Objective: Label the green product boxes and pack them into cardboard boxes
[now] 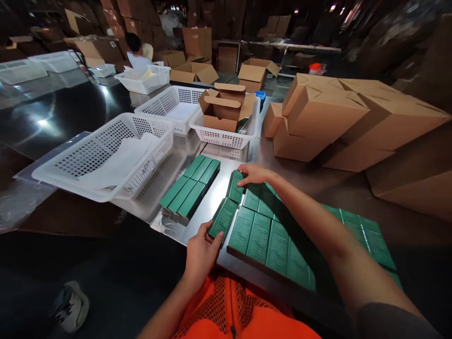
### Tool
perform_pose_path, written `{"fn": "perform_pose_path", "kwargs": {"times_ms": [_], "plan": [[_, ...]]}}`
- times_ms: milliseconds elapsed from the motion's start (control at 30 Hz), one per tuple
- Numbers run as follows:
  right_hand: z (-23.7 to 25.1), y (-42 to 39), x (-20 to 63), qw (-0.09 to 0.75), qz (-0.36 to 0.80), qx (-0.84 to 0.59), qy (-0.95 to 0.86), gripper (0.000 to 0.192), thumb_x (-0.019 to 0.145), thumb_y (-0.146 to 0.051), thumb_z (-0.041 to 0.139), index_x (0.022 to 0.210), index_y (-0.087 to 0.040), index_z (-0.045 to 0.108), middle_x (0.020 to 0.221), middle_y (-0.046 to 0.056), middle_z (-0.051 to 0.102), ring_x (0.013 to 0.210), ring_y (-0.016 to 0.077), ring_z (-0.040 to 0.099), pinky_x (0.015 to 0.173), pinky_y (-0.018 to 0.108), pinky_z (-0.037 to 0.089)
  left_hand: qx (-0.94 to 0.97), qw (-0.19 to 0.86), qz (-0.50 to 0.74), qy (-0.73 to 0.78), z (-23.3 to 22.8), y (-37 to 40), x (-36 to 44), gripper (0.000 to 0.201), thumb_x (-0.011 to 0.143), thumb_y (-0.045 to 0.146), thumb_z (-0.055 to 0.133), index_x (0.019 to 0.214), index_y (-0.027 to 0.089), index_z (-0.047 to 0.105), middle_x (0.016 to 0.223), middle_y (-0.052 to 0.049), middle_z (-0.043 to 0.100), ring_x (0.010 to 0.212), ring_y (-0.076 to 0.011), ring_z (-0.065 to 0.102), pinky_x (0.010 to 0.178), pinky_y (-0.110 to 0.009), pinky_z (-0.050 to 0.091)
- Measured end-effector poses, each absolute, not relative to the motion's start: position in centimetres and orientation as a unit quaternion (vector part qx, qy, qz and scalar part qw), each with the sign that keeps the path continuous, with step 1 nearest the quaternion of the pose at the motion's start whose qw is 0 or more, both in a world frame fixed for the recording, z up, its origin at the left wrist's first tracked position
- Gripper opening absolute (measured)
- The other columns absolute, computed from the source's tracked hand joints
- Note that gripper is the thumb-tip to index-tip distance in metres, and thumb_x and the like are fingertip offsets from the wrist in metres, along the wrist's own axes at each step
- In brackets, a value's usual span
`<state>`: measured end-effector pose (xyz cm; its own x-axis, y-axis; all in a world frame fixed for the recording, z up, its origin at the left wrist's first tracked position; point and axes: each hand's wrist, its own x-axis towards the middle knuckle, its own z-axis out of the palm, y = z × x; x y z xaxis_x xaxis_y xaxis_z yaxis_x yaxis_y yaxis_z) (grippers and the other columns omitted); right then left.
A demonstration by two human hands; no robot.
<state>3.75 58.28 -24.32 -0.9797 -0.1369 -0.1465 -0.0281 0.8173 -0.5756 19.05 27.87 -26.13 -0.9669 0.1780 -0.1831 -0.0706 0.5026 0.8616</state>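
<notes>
Orange vest (226, 313) lies nearest. Beyond it, the left hand (202, 252) grasps the near box (224, 216) by its near end, thumb on top; the right hand (254, 174) pinches the far box (234, 188) by its far end. Both sit between the six-piece block (191, 187) and the larger group (259, 235), on or just above the surface (214, 189). Good handling probably calls for light, even pressure, keeping the ends square. Their long axes point away from the vest, end to end, the near box slanting more.
</notes>
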Motion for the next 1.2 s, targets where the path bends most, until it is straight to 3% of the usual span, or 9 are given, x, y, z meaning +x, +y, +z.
{"fn": "perform_pose_path", "kwargs": {"times_ms": [100, 167, 367, 867, 967, 1100, 1200], "plan": [[-24.8, 57.4, 3.6, 0.049, -0.312, -0.042, 0.948, 0.049, 0.056, -0.038, 0.092, 0.096, -0.025, 0.067, 0.087, 0.001, 0.072, 0.086, 0.0276, 0.067, 0.077, 0.036, 0.051, 0.066, -0.012, 0.415, 0.907, -26.1, 26.7, 18.3, 0.041, 0.083, 0.037, 0.062, 0.119, 0.018, 0.066, 0.073, -0.004, 0.071, 0.065, -0.0200, 0.068, 0.064, -0.030, 0.051], [-25.2, 56.8, 3.2, 0.024, -0.319, -0.041, 0.947, 0.049, 0.058, -0.036, 0.091, 0.099, -0.025, 0.066, 0.090, 0.001, 0.071, 0.091, 0.0295, 0.067, 0.084, 0.041, 0.050, 0.068, -0.044, 0.363, 0.928, -26.5, 26.1, 17.6, 0.041, 0.083, 0.034, 0.061, 0.120, 0.017, 0.064, 0.078, -0.006, 0.073, 0.069, -0.0216, 0.070, 0.064, -0.030, 0.050], [-25.9, 55.0, 2.1, -0.012, -0.328, -0.042, 0.944, 0.046, 0.065, -0.030, 0.087, 0.104, -0.024, 0.063, 0.089, 0.002, 0.070, 0.088, 0.0297, 0.066, 0.083, 0.043, 0.050, 0.006, -0.049, 0.305, 0.951, -27.6, 26.0, 16.0, 0.043, 0.085, 0.036, 0.061, 0.119, 0.012, 0.054, 0.075, -0.005, 0.069, 0.068, -0.0260, 0.070, 0.057, -0.032, 0.047], [-25.4, 53.3, 2.0, -0.009, -0.336, -0.080, 0.939, 0.040, 0.075, -0.024, 0.079, 0.111, -0.021, 0.064, 0.098, 0.005, 0.072, 0.085, 0.0255, 0.068, 0.076, 0.036, 0.054, -0.049, -0.044, 0.327, 0.943, -26.5, 27.2, 15.6, 0.030, 0.085, 0.032, 0.058, 0.110, 0.017, 0.047, 0.065, 0.002, 0.062, 0.062, -0.0227, 0.067, 0.059, -0.030, 0.041], [-24.4, 53.8, 2.4, 0.006, -0.313, -0.091, 0.945, 0.057, 0.073, -0.028, 0.082, 0.125, -0.021, 0.060, 0.112, 0.009, 0.070, 0.098, 0.0289, 0.067, 0.088, 0.041, 0.052, -0.049, -0.046, 0.329, 0.942, -26.2, 26.6, 15.8, 0.038, 0.083, 0.036, 0.061, 0.112, 0.017, 0.046, 0.063, 0.004, 0.061, 0.063, -0.0236, 0.067, 0.060, -0.031, 0.042], [-22.1, 57.7, 3.6, 0.038, -0.267, -0.072, 0.960, 0.091, 0.068, -0.042, 0.085, 0.146, -0.019, 0.043, 0.141, 0.016, 0.052, 0.115, 0.0334, 0.060, 0.100, 0.044, 0.046, -0.032, -0.027, 0.392, 0.919, -25.8, 25.7, 18.5, 0.060, 0.075, 0.054, 0.067, 0.116, 0.017, 0.045, 0.059, 0.007, 0.056, 0.055, -0.0213, 0.063, 0.055, -0.029, 0.041], [-20.8, 61.2, 5.3, 0.109, -0.229, -0.041, 0.966, 0.086, 0.063, -0.048, 0.087, 0.136, -0.016, 0.055, 0.121, 0.015, 0.065, 0.104, 0.0336, 0.064, 0.090, 0.040, 0.050, 0.027, 0.084, 0.488, 0.869, -25.5, 26.7, 21.2, 0.061, 0.078, 0.059, 0.062, 0.121, 0.018, 0.047, 0.055, 0.009, 0.052, 0.048, -0.0163, 0.057, 0.052, -0.026, 0.041]]}}
